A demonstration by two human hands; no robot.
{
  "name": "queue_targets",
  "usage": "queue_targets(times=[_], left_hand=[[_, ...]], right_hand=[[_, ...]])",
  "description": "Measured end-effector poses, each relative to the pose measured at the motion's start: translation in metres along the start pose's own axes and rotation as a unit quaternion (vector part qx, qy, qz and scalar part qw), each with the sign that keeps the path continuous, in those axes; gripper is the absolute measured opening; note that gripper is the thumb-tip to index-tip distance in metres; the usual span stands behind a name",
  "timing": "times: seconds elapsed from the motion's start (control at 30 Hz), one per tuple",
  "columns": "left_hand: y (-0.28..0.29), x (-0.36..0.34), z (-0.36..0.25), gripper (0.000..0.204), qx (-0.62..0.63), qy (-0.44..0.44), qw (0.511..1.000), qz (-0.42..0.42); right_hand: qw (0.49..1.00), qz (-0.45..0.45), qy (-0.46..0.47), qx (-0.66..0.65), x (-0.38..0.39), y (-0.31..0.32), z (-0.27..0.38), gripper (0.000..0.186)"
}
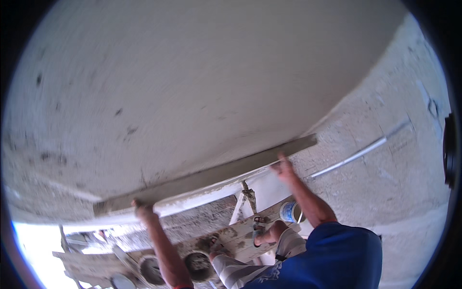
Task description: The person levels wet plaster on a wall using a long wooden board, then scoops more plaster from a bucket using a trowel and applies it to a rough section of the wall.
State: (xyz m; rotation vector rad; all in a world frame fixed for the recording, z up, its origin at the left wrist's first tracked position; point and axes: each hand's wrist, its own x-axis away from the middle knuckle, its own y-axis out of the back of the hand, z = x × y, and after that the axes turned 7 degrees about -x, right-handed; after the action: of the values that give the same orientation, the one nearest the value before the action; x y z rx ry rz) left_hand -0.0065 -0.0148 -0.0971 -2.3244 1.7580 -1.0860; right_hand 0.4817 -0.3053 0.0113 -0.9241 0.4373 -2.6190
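Observation:
A long grey straightedge bar (pixel 207 177) lies against the lower part of the plastered surface (pixel 216 82), slanting up to the right. My left hand (pixel 143 211) grips it near the left end, fingers curled at its edge. Toward the other end, my right hand (pixel 282 166) holds the same bar, slightly blurred. The plaster above is mostly smooth, with some dark marks at the left. A pale rougher wall (pixel 394 183) adjoins it on the right, carrying a white pipe (pixel 349 157).
Below me a wooden plank platform (pixel 236 241) carries my sandalled feet (pixel 259 226), several buckets (pixel 197 265) of grey material and a blue-and-white bucket (pixel 288 212). A mortar-crusted support (pixel 243 202) stands under the bar. Bright open space (pixel 33 245) shows at the lower left.

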Motion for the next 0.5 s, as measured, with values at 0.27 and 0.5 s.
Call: queue_targets(times=[0.27,0.5], left_hand=[[0.069,-0.039,-0.131,0.046,-0.205,-0.169,0.964,0.032],[-0.111,0.153,-0.180,0.047,-0.015,-0.041,0.984,0.173]], right_hand=[[0.980,0.103,0.032,-0.167,0.058,-0.071,-0.110,0.040],[0.971,0.067,0.200,-0.113,0.111,-0.076,0.170,0.043]])
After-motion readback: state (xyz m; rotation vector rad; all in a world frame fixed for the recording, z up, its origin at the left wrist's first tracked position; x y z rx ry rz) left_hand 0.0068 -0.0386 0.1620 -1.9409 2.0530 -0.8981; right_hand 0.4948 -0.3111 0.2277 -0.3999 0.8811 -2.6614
